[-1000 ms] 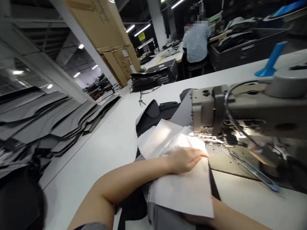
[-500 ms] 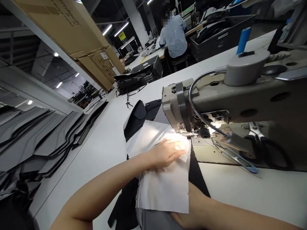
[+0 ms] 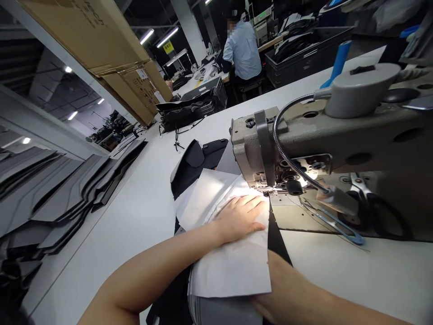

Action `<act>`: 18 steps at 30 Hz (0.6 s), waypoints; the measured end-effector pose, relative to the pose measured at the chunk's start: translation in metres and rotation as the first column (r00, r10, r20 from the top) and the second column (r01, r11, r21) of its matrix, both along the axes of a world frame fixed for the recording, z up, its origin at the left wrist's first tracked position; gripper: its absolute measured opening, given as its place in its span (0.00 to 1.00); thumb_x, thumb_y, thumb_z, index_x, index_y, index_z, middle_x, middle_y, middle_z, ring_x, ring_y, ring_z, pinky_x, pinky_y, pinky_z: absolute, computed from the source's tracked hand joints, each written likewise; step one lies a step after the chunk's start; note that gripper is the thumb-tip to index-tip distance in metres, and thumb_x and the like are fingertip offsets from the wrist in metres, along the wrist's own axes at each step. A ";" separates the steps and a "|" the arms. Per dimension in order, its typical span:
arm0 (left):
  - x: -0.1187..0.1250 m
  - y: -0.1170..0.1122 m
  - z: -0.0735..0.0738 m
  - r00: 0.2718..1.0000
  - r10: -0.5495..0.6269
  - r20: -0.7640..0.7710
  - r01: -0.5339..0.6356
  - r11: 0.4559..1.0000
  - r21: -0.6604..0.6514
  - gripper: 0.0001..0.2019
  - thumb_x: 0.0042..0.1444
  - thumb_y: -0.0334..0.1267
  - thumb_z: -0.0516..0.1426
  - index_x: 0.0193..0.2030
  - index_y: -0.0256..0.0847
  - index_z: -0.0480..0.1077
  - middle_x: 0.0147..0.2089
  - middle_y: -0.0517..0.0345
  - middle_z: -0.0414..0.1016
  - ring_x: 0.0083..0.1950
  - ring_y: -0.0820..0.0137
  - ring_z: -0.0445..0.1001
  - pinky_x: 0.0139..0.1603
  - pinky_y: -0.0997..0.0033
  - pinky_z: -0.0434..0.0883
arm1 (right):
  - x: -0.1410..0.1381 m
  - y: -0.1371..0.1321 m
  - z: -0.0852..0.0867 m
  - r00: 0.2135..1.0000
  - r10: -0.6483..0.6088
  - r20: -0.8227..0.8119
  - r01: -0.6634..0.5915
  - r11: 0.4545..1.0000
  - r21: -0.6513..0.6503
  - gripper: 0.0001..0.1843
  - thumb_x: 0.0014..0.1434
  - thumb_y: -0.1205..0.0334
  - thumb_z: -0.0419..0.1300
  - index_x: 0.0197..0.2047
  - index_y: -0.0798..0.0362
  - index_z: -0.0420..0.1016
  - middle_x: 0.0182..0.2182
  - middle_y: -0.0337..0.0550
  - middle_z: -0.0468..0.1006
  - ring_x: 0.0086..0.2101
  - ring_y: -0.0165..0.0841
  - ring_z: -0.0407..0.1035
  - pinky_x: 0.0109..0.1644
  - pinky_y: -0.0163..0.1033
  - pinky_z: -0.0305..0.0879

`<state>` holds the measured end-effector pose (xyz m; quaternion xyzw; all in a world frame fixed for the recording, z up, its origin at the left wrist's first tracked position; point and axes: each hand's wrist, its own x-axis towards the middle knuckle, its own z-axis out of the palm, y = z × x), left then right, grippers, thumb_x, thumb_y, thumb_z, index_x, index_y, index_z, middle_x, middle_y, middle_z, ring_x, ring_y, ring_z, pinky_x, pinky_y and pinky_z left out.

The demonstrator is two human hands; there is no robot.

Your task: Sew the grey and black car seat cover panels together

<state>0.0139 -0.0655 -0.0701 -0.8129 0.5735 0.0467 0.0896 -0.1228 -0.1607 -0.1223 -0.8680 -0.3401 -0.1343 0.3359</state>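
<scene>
My left hand [image 3: 239, 219] lies flat on a white sheet [image 3: 230, 271], fingers stretched toward the needle area of a sewing machine [image 3: 264, 153]. Its fingertips rest just short of the presser foot, under the machine's lamp light. My right hand [image 3: 270, 293] reaches in from the lower right beneath the sheet's edge, so its fingers are hidden. Below the sheet are layered grey pieces [image 3: 223, 311], and black fabric [image 3: 279, 241] shows beside them. Behind the sheet, a black padded piece [image 3: 196, 158] lies on the table.
Scissors [image 3: 360, 185] and blue thread snips [image 3: 348, 232] lie by the machine. Stacked grey panels [image 3: 74, 185] line the left side. Farther back are a black crate [image 3: 216, 95], cardboard boxes [image 3: 128, 90] and a seated person in a light blue shirt [image 3: 245, 52].
My left hand has shifted slightly on the sheet, its fingers now more clearly spread. The sheet's near edge sits a little differently, and the camera view has turned slightly.
</scene>
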 end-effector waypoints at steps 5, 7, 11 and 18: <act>0.003 0.004 -0.001 0.999 -0.038 -0.017 0.037 0.999 -0.015 0.30 0.63 0.55 0.48 0.65 0.38 0.53 0.67 0.53 0.56 0.65 0.62 0.54 0.61 0.61 0.57 | 0.010 -0.063 0.004 0.944 -0.308 0.119 0.320 0.942 -0.102 0.15 0.61 0.71 0.46 0.41 0.55 0.74 0.33 0.45 0.74 0.31 0.34 0.66 0.33 0.38 0.59; 0.002 0.003 0.000 0.999 -0.035 -0.023 0.034 0.999 -0.028 0.31 0.62 0.56 0.49 0.65 0.37 0.53 0.66 0.53 0.56 0.65 0.62 0.54 0.60 0.61 0.58 | 0.017 -0.080 0.000 0.893 -0.416 0.172 0.439 0.890 -0.124 0.17 0.63 0.69 0.45 0.45 0.55 0.73 0.32 0.43 0.74 0.30 0.33 0.67 0.32 0.38 0.58; 0.000 0.002 0.001 1.000 -0.008 -0.019 0.007 0.999 -0.047 0.33 0.60 0.57 0.50 0.64 0.37 0.53 0.66 0.51 0.57 0.65 0.61 0.54 0.60 0.62 0.59 | 0.033 -0.087 -0.012 0.800 -0.537 0.266 0.592 0.776 -0.215 0.19 0.64 0.66 0.45 0.51 0.56 0.72 0.28 0.42 0.74 0.25 0.32 0.68 0.25 0.38 0.55; 0.000 0.003 -0.001 0.998 0.002 -0.058 -0.007 0.997 -0.076 0.31 0.60 0.56 0.51 0.63 0.38 0.55 0.65 0.50 0.58 0.64 0.60 0.57 0.60 0.61 0.58 | 0.045 -0.084 -0.013 0.819 -0.489 0.301 0.572 0.740 -0.353 0.22 0.56 0.71 0.49 0.52 0.58 0.71 0.24 0.42 0.72 0.22 0.33 0.67 0.23 0.38 0.54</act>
